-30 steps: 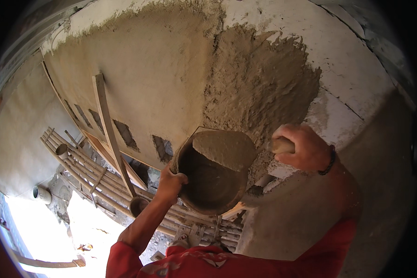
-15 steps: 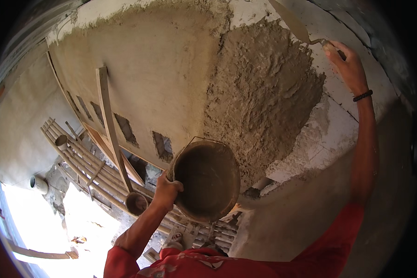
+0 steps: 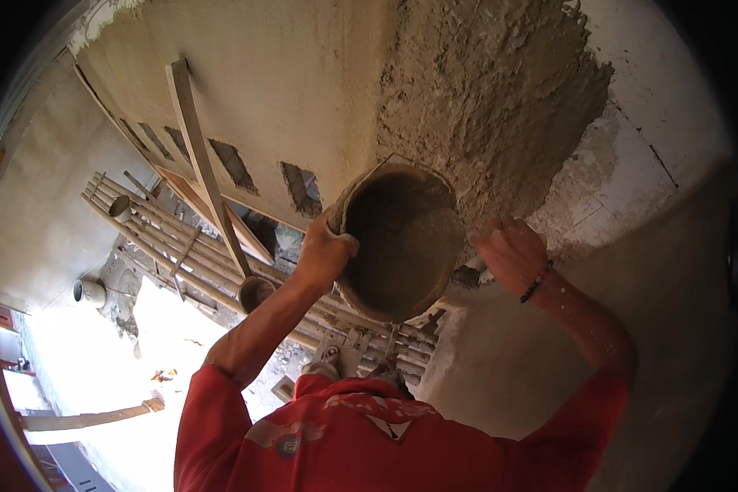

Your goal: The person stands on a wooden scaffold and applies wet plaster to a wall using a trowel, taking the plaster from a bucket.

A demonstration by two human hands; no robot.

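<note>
My left hand (image 3: 324,254) grips the near left rim of a mortar-smeared bucket (image 3: 385,262); its dark interior faces me. At the bucket's right side, my right hand (image 3: 508,250) is closed round a trowel handle, with the dull blade (image 3: 426,234) appearing inside the bucket, hard to make out. Above both hands, rough wet mortar (image 3: 500,98) covers part of the wall, between smoother plaster (image 3: 279,82) on the left and bare whitish surface (image 3: 648,107) on the right.
Bamboo scaffolding (image 3: 180,254) runs below the wall, with a wooden plank (image 3: 201,164) leaning across it and a small bucket (image 3: 256,289) on it. My foot (image 3: 330,354) stands on boards there. A white pail (image 3: 88,293) lies at lower left, beside the bright doorway.
My right hand has swung down from high on the wall, trowel in it, to the bucket. The bucket and my left hand now appear higher in the view, and the scene has shifted.
</note>
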